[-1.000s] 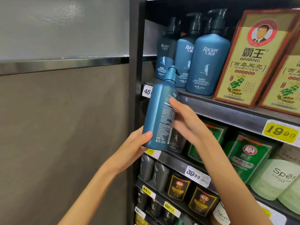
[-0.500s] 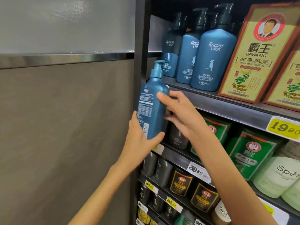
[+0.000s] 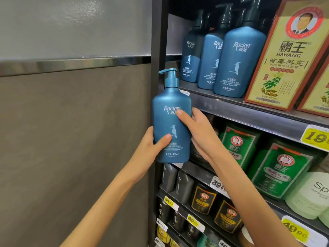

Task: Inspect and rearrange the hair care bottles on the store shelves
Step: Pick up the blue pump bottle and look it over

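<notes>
A blue pump bottle (image 3: 170, 122) marked Raclen is held upright in front of the shelf's left post, front label facing me. My left hand (image 3: 151, 147) grips its lower left side, thumb across the label. My right hand (image 3: 197, 134) wraps its right side, with the thumb on the front near the logo. Three matching blue pump bottles (image 3: 238, 63) stand in a row on the upper shelf (image 3: 249, 111), just up and right of the held one.
Yellow and red Bawang boxes (image 3: 288, 56) stand right of the blue bottles. Green packs (image 3: 277, 168), pale green bottles (image 3: 309, 193) and dark bottles (image 3: 204, 198) fill the lower shelves. A black post (image 3: 158, 41) edges the shelf; a grey wall (image 3: 71, 122) lies left.
The bottle has been turned from its back label to its front label and brought upright. Both hands shifted their hold as it turned, and the view moved closer.
</notes>
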Available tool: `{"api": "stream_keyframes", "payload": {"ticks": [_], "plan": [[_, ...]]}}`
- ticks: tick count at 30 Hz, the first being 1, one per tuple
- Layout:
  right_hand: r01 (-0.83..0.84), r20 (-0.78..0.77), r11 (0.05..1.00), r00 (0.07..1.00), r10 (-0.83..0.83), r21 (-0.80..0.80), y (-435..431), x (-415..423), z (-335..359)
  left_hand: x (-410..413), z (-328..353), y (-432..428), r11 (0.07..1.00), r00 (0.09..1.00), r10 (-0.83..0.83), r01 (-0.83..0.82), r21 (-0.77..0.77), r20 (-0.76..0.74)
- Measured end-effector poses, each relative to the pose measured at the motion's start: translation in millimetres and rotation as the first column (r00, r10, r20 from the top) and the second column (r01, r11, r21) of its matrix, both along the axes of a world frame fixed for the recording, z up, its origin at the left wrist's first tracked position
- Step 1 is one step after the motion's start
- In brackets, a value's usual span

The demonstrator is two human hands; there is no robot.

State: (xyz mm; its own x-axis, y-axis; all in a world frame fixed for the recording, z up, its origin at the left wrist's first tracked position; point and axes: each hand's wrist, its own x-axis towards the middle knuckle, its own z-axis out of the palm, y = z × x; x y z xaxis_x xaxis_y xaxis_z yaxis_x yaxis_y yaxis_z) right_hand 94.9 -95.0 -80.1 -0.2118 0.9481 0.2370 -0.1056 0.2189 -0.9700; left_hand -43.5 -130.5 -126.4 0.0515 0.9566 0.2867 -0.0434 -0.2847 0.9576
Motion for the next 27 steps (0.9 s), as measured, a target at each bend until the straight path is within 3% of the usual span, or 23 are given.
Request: {"api": "stream_keyframes", "payload": {"ticks": [3, 5, 8, 11, 13, 19, 23, 27], "plan": [[-0.147, 0.102, 0.988, 0.983, 0.150, -0.037, -8.7, 10.4, -18.1, -3.3, -6.6, -0.2, 1.000, 0.996, -0.020, 0.018, 0.018, 0.086], [-0.159, 0.137, 0.987, 0.978, 0.159, -0.011, -12.2, 13.7, -30.1, -6.3, -11.1, 2.4, 0.999, 0.995, -0.045, 0.043, 0.027, 0.087], [-0.118, 0.166, 0.985, 0.981, 0.097, 0.127, -14.3, 15.7, -37.5, -12.8, -13.7, 6.4, 0.992, 0.996, -0.060, 0.066, 0.103, -0.062], [-0.043, 0.238, 0.954, 0.971, -0.030, 0.296, -17.1, 16.9, -47.3, -24.0, -15.1, 8.6, 0.965, 0.944, 0.053, 0.036, 0.261, -0.326], [-0.010, 0.243, 0.940, 0.967, -0.078, 0.341, -17.8, 16.6, -54.3, -25.8, -15.1, 6.4, 0.937, 0.896, 0.137, 0.021, 0.348, -0.422], [-0.053, 0.229, 0.941, 0.973, -0.027, 0.335, -21.9, 13.7, -58.4, -25.9, -12.7, -8.8, 0.885, 0.870, 0.241, -0.015, 0.465, -0.430], [-0.145, 0.284, 0.941, 0.957, 0.056, 0.305, -28.3, 15.0, -48.9, -30.4, -3.7, -23.6, 0.934, 0.924, 0.114, 0.024, 0.355, -0.364], [-0.292, 0.164, 0.950, 0.948, 0.272, 0.107, -41.3, 18.5, -26.9, -32.6, 18.5, -40.7, 0.985, 0.970, -0.016, 0.058, 0.164, -0.243]]}}
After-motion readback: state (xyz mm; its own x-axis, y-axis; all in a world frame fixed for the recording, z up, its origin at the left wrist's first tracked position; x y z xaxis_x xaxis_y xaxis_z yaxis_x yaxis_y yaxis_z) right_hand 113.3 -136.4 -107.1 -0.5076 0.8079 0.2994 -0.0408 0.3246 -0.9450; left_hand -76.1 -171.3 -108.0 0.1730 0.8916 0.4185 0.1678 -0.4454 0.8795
